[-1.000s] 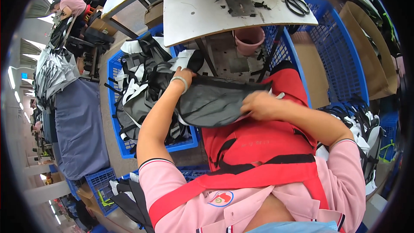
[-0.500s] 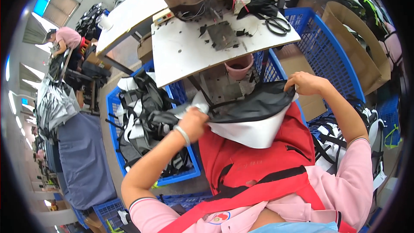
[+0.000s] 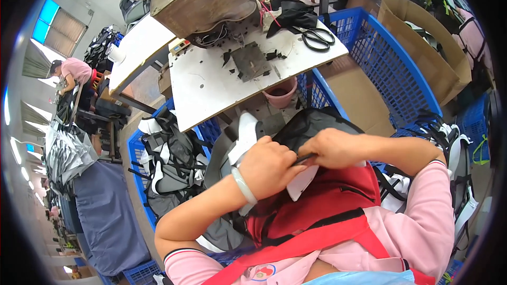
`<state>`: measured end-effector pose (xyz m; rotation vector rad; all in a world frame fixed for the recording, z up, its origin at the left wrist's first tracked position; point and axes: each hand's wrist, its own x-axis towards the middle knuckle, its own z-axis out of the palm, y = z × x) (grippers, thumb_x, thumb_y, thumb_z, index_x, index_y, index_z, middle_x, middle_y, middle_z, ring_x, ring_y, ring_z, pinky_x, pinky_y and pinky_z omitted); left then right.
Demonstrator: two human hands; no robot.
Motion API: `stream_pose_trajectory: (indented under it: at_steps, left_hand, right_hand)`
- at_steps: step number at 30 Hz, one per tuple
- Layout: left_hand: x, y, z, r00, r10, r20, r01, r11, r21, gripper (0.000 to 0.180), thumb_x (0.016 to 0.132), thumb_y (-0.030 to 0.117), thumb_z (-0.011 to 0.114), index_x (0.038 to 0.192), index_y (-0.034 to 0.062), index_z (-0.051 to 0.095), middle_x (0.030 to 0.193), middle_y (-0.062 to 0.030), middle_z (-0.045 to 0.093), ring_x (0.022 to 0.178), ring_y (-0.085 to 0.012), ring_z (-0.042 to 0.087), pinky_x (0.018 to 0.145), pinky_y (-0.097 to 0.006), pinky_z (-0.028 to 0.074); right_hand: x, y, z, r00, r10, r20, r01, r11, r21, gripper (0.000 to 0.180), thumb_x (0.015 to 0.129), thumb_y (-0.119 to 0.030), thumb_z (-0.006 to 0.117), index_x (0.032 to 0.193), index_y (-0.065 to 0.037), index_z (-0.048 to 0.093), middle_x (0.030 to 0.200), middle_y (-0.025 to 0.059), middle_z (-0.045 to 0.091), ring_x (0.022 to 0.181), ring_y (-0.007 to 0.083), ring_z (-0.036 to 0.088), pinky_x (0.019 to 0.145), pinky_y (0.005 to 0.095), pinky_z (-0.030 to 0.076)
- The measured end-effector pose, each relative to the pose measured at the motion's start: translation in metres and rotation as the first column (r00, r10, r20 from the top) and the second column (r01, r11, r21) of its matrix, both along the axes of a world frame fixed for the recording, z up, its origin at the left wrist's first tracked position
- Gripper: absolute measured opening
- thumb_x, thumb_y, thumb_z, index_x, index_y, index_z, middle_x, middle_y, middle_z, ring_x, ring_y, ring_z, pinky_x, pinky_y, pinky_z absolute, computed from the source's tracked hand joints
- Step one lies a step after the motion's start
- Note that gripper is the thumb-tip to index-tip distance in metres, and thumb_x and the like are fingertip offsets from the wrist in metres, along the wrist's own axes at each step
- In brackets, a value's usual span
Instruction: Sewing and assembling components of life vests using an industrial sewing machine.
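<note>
Over the red apron [image 3: 343, 187] on my lap lies a black-and-white fabric piece [image 3: 322, 122], dark on its far part, with a white flap [image 3: 303, 182] under my fingers. My left hand [image 3: 266, 169], a pale bangle on its wrist, pinches the fabric's dark edge. Close against it, my right hand [image 3: 335, 148] is closed on the same edge, a short black bit showing between the fingertips. Grey fabric with a white strip [image 3: 245, 134] hangs beside my left hand. My fingers hide part of what they grip.
A worktable [image 3: 193, 97] with a machine [image 3: 211, 0] and black-handled scissors [image 3: 317, 39] stands ahead. Blue crates flank me, the left crate [image 3: 138, 153] full of grey and black pieces, the right crate [image 3: 396, 58] holding cardboard. A pink bucket [image 3: 281, 95] sits under the table. Another person [image 3: 76, 71] works far left.
My hands, wide apart before, have come together at the middle of the fabric. The right hand moved left and nearer; the fabric is now bunched. The view has shifted slightly.
</note>
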<state>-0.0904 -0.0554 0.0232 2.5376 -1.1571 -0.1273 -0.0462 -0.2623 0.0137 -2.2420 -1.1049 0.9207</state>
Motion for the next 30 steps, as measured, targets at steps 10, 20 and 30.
stream_pose_trajectory:
  at_steps: [10, 20, 30]
  left_hand:
    - [0.063, 0.052, 0.011, 0.895, 0.290, -0.339, -0.405, 0.846, -0.346, 0.016, 0.082, 0.013, 0.070, 0.079, -0.0018, 0.067, 0.065, -0.0031, 0.054, 0.063, -0.0116, 0.048, 0.057, -0.027, 0.036]
    - [0.161, 0.079, 0.017, 0.682, 0.261, -0.684, -0.605, 0.726, -0.327, 0.023, 0.086, 0.019, 0.069, 0.094, -0.0025, 0.071, 0.078, 0.0017, 0.064, 0.072, -0.0058, 0.052, 0.066, -0.023, 0.043]
    - [0.209, 0.075, -0.018, 0.618, 0.493, -0.612, -0.758, 0.581, -0.297, 0.023, 0.084, 0.014, 0.070, 0.100, -0.0029, 0.071, 0.083, -0.0013, 0.068, 0.074, -0.0088, 0.056, 0.069, -0.024, 0.044]
  right_hand:
    - [0.086, 0.018, 0.001, 0.994, -0.050, -0.100, 0.083, 0.927, 0.367, 0.036, 0.089, -0.029, 0.064, 0.112, -0.001, 0.062, 0.092, 0.0168, 0.067, 0.085, 0.0205, 0.061, 0.079, 0.0341, 0.047]
    - [0.165, 0.031, 0.010, 0.923, -0.349, -0.161, 0.383, 0.865, 0.324, 0.044, 0.085, -0.034, 0.068, 0.116, -0.004, 0.065, 0.102, 0.0106, 0.068, 0.097, 0.0185, 0.060, 0.089, 0.0297, 0.043]
    - [0.211, 0.042, -0.020, 0.896, -0.358, -0.262, 0.438, 0.810, 0.389, 0.040, 0.087, -0.029, 0.066, 0.112, 0.003, 0.065, 0.094, 0.0046, 0.066, 0.085, 0.0117, 0.056, 0.080, 0.0272, 0.045]
